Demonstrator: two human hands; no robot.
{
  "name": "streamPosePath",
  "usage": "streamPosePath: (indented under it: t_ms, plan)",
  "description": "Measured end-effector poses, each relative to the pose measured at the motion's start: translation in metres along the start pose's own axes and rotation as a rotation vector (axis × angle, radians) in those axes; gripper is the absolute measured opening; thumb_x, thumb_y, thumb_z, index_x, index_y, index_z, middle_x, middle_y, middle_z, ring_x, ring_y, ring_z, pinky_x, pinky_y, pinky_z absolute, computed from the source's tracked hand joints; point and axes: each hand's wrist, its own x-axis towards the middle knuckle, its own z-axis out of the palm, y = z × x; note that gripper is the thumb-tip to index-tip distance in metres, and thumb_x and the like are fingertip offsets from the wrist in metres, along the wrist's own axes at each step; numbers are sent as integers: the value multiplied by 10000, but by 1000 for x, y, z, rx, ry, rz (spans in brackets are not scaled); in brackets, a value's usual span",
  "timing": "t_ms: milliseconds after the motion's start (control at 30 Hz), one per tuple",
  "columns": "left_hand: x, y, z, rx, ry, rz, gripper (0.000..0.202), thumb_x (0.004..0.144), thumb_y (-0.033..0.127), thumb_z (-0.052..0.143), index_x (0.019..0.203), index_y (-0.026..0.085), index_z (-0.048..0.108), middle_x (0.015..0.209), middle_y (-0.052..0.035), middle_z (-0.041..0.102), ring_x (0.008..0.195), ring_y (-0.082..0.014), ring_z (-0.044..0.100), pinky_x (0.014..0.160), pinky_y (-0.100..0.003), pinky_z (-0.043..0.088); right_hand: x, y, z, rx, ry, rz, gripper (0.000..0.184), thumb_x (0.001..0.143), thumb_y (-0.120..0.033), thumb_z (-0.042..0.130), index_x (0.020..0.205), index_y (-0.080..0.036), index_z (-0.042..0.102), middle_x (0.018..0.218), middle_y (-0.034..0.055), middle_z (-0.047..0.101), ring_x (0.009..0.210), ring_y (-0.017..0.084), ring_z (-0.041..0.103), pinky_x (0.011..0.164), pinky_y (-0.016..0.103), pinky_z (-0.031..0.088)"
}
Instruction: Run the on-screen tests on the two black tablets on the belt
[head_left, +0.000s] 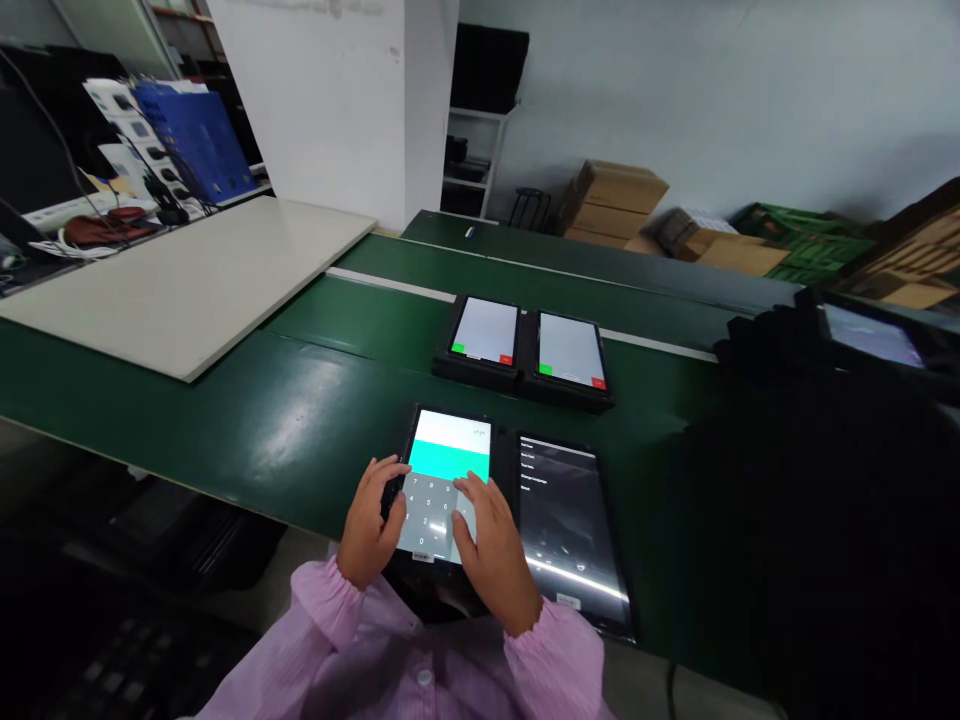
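A tablet (450, 460) lies in front of me with a calculator keypad lit on its screen. My left hand (371, 520) rests at the tablet's left edge, fingers apart, the thumb over the keypad's left column. Over the keypad's right side is my right hand (487, 540), its fingers spread and hiding some keys. Neither hand grips anything. Just right of it lies a second tablet (566, 520) with a dark screen and a short menu list.
Beyond them, two tablets (486, 330) (570, 350) with white screens sit in black holders on the green table (315, 400). A pale board (187, 270) lies at the left. A dark-clothed person (810, 520) is close on the right. Cardboard boxes (615, 200) stand by the wall.
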Motion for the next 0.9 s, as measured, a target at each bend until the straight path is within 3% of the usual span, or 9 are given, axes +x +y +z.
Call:
streamPosePath:
  t_ms: [267,467,667,900]
  plan:
    - [-4,-1,3,64,10,83,338,940,91,443,1236,240,503,1192,-23,656,1272,-192,509,1204,-505,313,4,-17,10,13,-129,-56,359,983,-179,424,1335,-134,476,1331,131,586,1337,279,458,1134,568,378]
    - [-2,2,3,176,-87,62,312,945,102,418,1194,241,544,1174,-19,658,1273,-210,498,1197,-542,299,4,7,5,-86,67,79,335,1016,-230,390,1316,-110,475,1284,156,590,1308,281,472,1120,586,376]
    - [-1,1,1,155,-29,55,332,947,122,427,1239,239,531,1200,-31,650,1274,-219,504,1188,-528,322,10,7,8,-85,22,68,359,1022,-250,382,1343,-107,453,1325,161,570,1332,276,453,1126,556,386]
    - [-2,1,0,140,-24,32,323,951,140,427,1234,247,539,1197,-38,649,1260,-219,519,1186,-518,333,10,11,4,-75,78,153,331,1015,-252,389,1300,-118,492,1278,169,594,1312,282,478,1119,600,378]
